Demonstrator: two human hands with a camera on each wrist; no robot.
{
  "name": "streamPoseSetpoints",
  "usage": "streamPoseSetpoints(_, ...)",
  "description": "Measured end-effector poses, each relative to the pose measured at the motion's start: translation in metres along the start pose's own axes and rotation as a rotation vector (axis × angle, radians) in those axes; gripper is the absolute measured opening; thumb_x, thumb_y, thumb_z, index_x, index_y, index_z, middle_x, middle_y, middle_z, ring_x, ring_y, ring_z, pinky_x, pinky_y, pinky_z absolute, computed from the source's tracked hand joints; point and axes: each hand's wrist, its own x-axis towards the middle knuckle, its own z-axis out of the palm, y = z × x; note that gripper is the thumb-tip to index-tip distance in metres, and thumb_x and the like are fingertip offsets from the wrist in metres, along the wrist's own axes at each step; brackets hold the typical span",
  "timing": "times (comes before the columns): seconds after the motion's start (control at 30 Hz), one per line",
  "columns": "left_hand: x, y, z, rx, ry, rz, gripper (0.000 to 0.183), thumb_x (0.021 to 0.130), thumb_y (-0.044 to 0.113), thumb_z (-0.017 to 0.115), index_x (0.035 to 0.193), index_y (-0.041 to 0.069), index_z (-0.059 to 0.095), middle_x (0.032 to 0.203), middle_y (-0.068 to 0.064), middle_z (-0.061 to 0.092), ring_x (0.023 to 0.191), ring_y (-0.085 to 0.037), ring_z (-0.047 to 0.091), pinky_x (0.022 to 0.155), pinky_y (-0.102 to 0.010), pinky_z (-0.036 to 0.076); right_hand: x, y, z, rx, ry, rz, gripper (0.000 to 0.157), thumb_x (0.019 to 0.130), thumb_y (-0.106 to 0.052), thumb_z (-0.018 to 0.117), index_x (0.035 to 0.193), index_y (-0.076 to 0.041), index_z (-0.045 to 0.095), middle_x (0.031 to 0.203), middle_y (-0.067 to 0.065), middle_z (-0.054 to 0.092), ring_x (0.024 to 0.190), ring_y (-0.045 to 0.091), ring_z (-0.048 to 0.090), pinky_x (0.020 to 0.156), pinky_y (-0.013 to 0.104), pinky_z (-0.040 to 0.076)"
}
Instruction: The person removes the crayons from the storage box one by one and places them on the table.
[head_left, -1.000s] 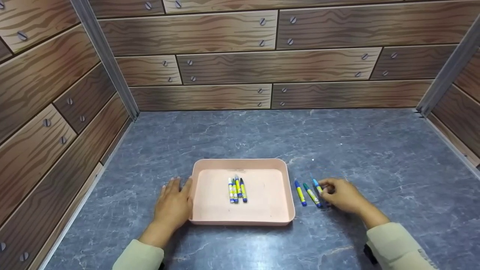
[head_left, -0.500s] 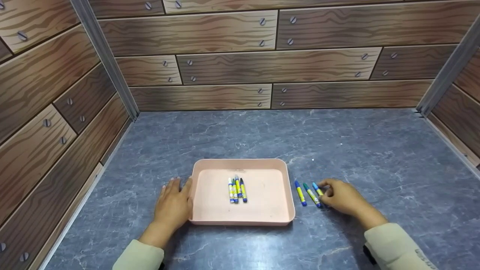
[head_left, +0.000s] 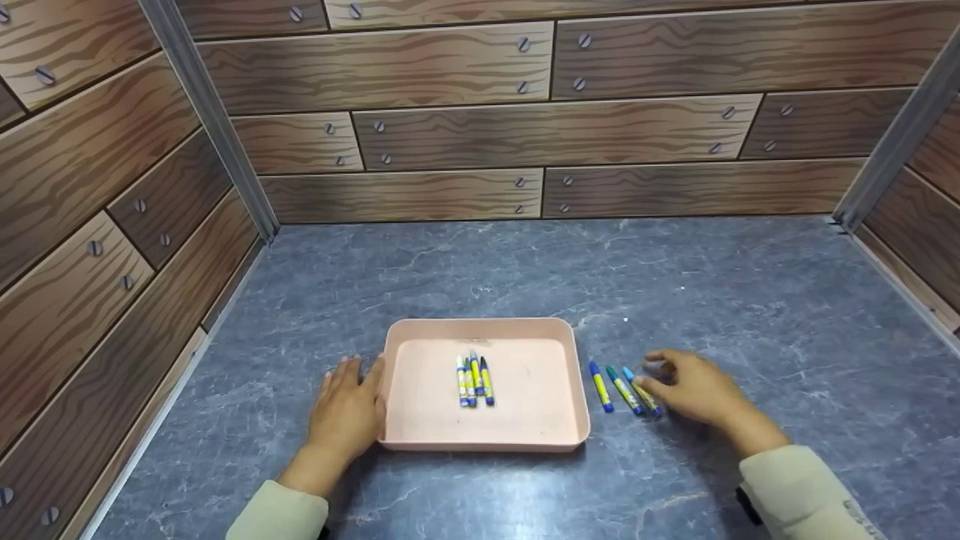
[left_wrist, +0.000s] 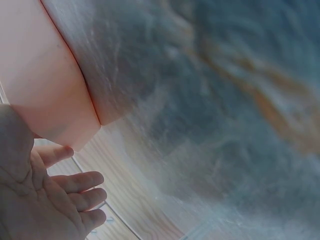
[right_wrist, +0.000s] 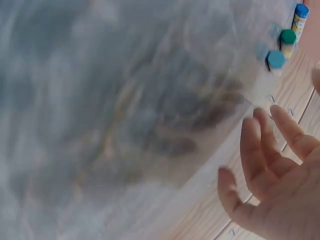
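Note:
In the head view, a shallow pink tray [head_left: 529, 427] sits before me. Several crayons with yellow-and-blue wrappers [head_left: 474, 381] lie side by side inside it. My left hand [head_left: 345, 409] rests at the tray's left side, fingers extended; the left wrist view shows those fingers straight beside the tray wall. To the right of the tray, three crayons lie in a slanted row: a blue crayon [head_left: 601, 386], a green crayon [head_left: 624, 391] and a light-blue crayon [head_left: 651, 406]. My right hand [head_left: 694, 390] hovers just right of the light-blue one, thumb and fingers parted, holding nothing.
Blue-grey marbled tabletop [head_left: 480, 270] lies under everything. Wood-patterned panels [head_left: 450, 135] wall in the back and both sides, with metal corner posts [head_left: 217, 120]. A tiny white speck [head_left: 625, 319] is on the table behind the crayons.
My right hand has let go of the light-blue crayon and drawn slightly right, its fingers spreading. That crayon now lies beside the green one. My left hand and the tray stay put.

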Motion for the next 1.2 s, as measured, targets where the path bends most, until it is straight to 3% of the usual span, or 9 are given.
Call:
streamPoseSetpoints(0.17, 0.0, 0.0, 0.0, 0.001, 0.0, -0.005, 0.048, 0.089, 0.017, 0.056, 0.135, 0.005, 0.053, 0.133, -0.03, 0.046, 0.129, -0.045, 0.037, 0.107, -0.055, 0.026, 0.0, -0.006, -0.008, -0.138, 0.035, 0.047, 0.082, 0.085, -0.069, 0.048, 0.137, -0.006, 0.049, 0.133, 0.032, 0.045, 0.121, 0.054, 0.038, 0.087, 0.079, 0.022)
streamPoseSetpoints(0.37, 0.0, 0.0, -0.001, -0.03, -0.017, -0.022, 0.048, 0.09, 0.016, 0.055, 0.137, 0.005, 0.051, 0.135, -0.03, 0.044, 0.131, -0.045, 0.035, 0.108, -0.056, 0.024, 0.001, -0.019, -0.009, -0.193, 0.072, 0.03, 0.087, 0.083, -0.074, 0.044, 0.144, -0.012, 0.041, 0.142, 0.029, 0.035, 0.126, 0.055, 0.029, 0.089, 0.082, 0.008)
streamPoseSetpoints(0.57, 0.001, 0.0, -0.002, -0.046, -0.029, -0.028, 0.048, 0.091, 0.016, 0.054, 0.138, 0.005, 0.05, 0.136, -0.03, 0.043, 0.131, -0.045, 0.034, 0.109, -0.056, 0.022, 0.004, -0.035, -0.005, -0.213, 0.1, -0.024, 0.093, 0.08, -0.079, 0.042, 0.147, -0.016, 0.036, 0.147, 0.028, 0.029, 0.13, 0.054, 0.023, 0.09, 0.082, 0.003)
streamPoseSetpoints(0.77, 0.001, 0.0, -0.001, -0.048, -0.02, -0.024, 0.048, 0.091, 0.016, 0.054, 0.137, 0.005, 0.051, 0.136, -0.03, 0.043, 0.131, -0.045, 0.034, 0.108, -0.056, 0.023, 0.011, -0.053, -0.001, -0.23, 0.127, -0.068, 0.09, 0.08, -0.075, 0.048, 0.148, -0.019, 0.034, 0.149, 0.025, 0.026, 0.134, 0.051, 0.019, 0.091, 0.081, 0.002)
streamPoseSetpoints(1.2, 0.001, 0.0, 0.0, -0.04, -0.025, -0.026, 0.048, 0.091, 0.016, 0.054, 0.138, 0.006, 0.05, 0.137, -0.03, 0.043, 0.131, -0.045, 0.034, 0.109, -0.055, 0.023, 0.024, -0.091, 0.011, -0.235, 0.137, -0.15, 0.089, 0.078, -0.078, 0.047, 0.147, -0.021, 0.038, 0.148, 0.022, 0.031, 0.134, 0.047, 0.025, 0.094, 0.08, 0.006)
